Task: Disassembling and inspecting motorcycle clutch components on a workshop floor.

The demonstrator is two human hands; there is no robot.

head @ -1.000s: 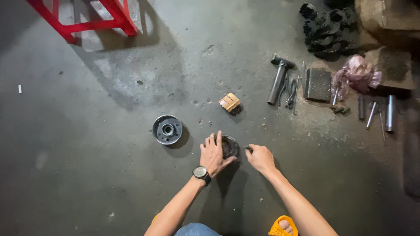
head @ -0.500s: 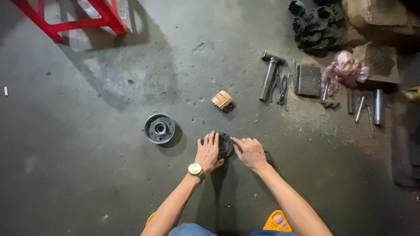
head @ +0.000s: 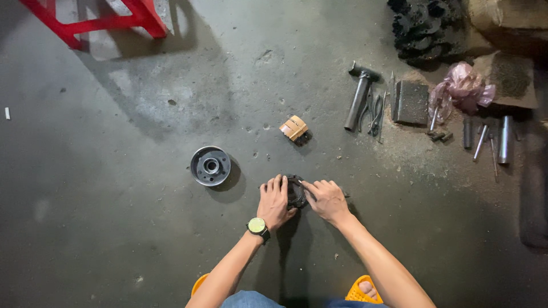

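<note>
View down onto a concrete floor (head: 114,171). Both hands meet over a small dark round part (head: 295,191) on the floor near the person. The left hand (head: 275,201) lies flat and spread on it, seemingly steadying it; the right hand (head: 325,198) curls against its right edge, fingertips pressing. A grey pulley-like disc (head: 210,166) sits to the left, a hammer (head: 359,97) farther right.

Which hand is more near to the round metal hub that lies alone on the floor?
Left. The left hand is just right of the round metal hub; the right hand is farther right, beyond the dark part both hands touch.
</note>
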